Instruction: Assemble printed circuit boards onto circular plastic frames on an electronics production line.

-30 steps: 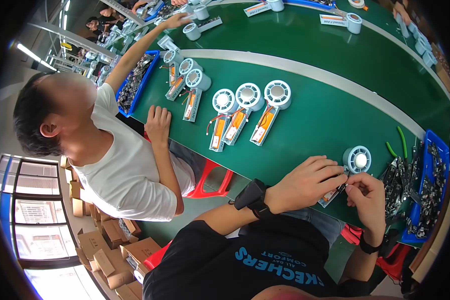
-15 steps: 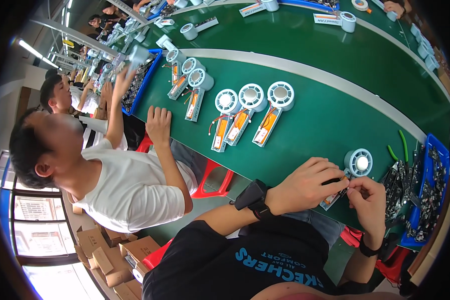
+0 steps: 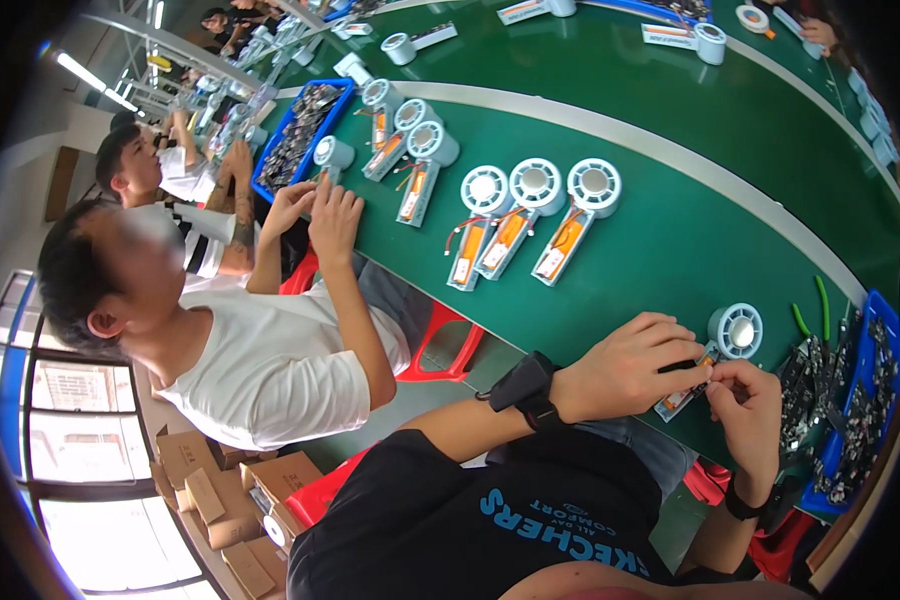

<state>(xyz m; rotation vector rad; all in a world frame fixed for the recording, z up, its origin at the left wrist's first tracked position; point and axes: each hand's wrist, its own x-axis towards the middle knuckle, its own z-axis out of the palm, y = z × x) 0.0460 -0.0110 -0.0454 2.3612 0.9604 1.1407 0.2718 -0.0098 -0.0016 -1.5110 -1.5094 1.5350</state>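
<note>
Green bench [image 3: 610,290]: smooth and faintly glossy, it sweeps away beyond the fingers, out to a curved pale strip.
Co-worker [image 3: 260,370]: here's the change! Well left of the wearer's fingers, the raised arm has come down and both of this white-shirted person's hands meet at another pale fan [image 3: 333,152]; a second unit is under work alongside the wearer's.
Blue bin [image 3: 820,497]: plastic, raised walls, right of the fingers, heaped with small dark pieces.
Three fans [image 3: 536,190]: beyond and left of the fingers, round heads with spoke-like vents and disc centres, orange packs and thin wires in straight trough handles.
Fan unit [image 3: 737,331]: the wearer's piece, pale blue, its round head just beyond the fingertips, its narrow handle beneath them; no move elsewhere, so the work stays at that handle.
Left hand [image 3: 630,368]: fingers bent over the handle, steadying it by the look of things; thumb hidden.
Right hand [image 3: 750,405]: thumb and forefinger pinched together at the handle; whatever lies between can't be made out.
Black boards [image 3: 802,390]: flat, shiny strips, loosely piled just right of the fingers.
Green-handled tool [image 3: 824,310]: two slim curved grips beyond that pile.
</note>
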